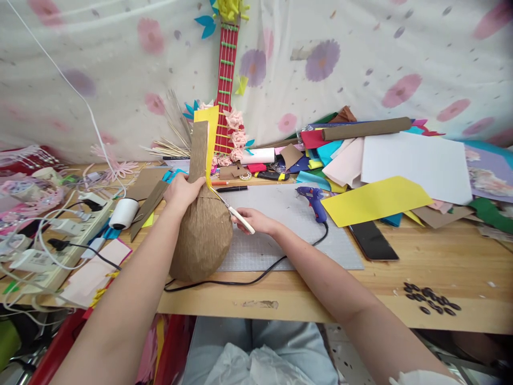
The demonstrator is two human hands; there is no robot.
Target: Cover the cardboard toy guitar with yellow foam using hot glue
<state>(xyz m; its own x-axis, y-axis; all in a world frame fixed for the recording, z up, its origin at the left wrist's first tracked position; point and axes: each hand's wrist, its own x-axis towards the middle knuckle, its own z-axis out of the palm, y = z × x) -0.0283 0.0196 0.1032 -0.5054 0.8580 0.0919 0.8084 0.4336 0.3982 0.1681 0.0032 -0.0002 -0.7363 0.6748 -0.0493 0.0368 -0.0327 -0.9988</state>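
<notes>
A brown paper-covered instrument shape (pixel 202 235) with a round body and a straight neck stands upright at the table's front. My left hand (pixel 184 191) is wrapped round the lower part of its neck. Along the neck's right edge runs a strip of yellow sheet (pixel 211 144), which sticks out past the brown. My right hand (pixel 254 220) grips white-handled scissors (pixel 241 220). Their blades point up and left and meet the yellow sheet near where neck and body join. Whether the blades are parted is hard to make out.
A grey cutting mat (pixel 272 230) carries a blue glue gun (pixel 313 202), its black cord crossing the front. To the right lie a yellow sheet (pixel 377 200), a phone (pixel 372 240) and several dark beads (pixel 430 298). Power strips (pixel 68 251) crowd the left. A red decorated instrument (pixel 226 80) stands behind.
</notes>
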